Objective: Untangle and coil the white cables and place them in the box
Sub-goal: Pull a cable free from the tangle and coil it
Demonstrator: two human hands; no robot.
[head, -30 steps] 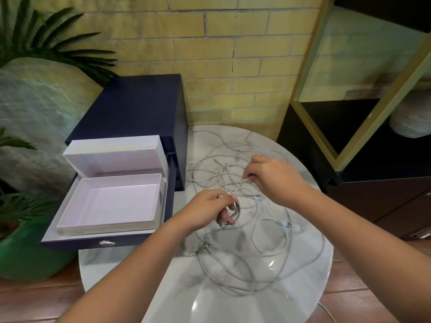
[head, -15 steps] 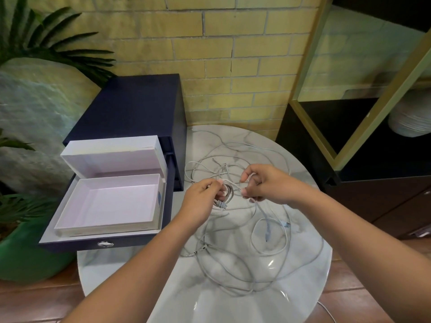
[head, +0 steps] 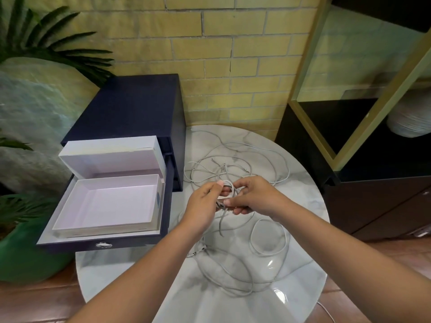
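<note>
A small coil of white cable (head: 228,185) sits between my two hands above the middle of the round marble table (head: 307,197). My left hand (head: 203,201) grips the coil from the left and my right hand (head: 253,194) pinches it from the right; a short loose end hangs below them. More white cables (head: 268,241) lie tangled in loops across the tabletop. The white box (head: 109,203) stands open and empty on a pulled-out drawer at the left, its lid (head: 112,155) tilted up behind it.
The dark blue drawer cabinet (head: 130,106) stands left of the table against a yellow brick wall. A dark shelf unit with a gold frame (head: 349,127) is at the right. A green plant pot (head: 25,255) sits at the lower left.
Both hands have drawn together over the table. The coil in my left hand has gained turns, and my right hand now pinches it instead of holding a separate strand.
</note>
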